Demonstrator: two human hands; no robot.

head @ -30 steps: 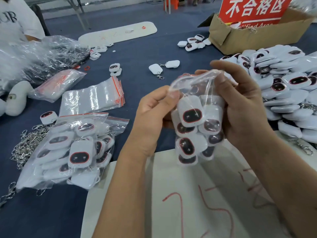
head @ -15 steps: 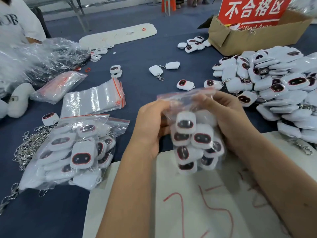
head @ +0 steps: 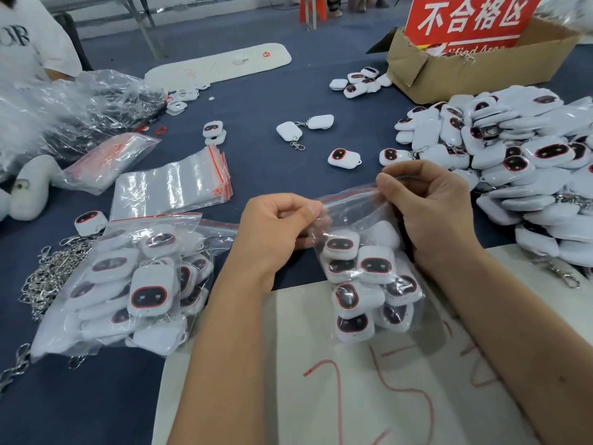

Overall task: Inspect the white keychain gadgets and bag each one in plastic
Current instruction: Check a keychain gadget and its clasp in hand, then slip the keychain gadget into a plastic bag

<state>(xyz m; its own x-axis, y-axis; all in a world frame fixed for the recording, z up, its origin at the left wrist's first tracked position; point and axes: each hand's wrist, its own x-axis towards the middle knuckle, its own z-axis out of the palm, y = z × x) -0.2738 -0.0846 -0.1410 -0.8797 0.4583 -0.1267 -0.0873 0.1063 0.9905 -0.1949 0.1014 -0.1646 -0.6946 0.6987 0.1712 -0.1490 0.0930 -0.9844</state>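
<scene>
Several white keychain gadgets (head: pixel 362 284) (dark faces w/ red rims, exact count hard to tell thru the crinkled plastic) sit packed in a clear zip bag (head: pixel 369 261) held up just above a white sheet (head: pixel 337 396) w/ red marker scrawl, in front of the person. Left hand (head: pixel 276 232) pinches the bag's red-striped top edge at its left end, fingers curled in on the plastic; right hand (head: pixel 430 207) pinches the same edge at the right end, thumb and forefinger closed on the strip, other fingers curled behind the bag. The bag's mouth stretches between the two hands, its body hanging below. Left of the left forearm lies a bigger filled bag (head: pixel 134 284) of the same gadgets on the blue table (head: pixel 272 162), touching a heap of metal chain clasps (head: pixel 48 277) at its left side. Behind that bag sits a stack of empty zip bags (head: pixel 173 184) w/ red seal strips. At right a big loose pile of gadgets (head: pixel 519 162) spreads to the frame edge, just beside the right hand. Mid-table, a few stray gadgets (head: pixel 345 158) lie apart, some w/ clasps. Far right back: a cardboard box (head: pixel 465 72) w/ a red sign (head: pixel 468 17) in it. Far left: crumpled clear plastic (head: pixel 64 110) and another person's white sleeve (head: pixel 32 40).
</scene>
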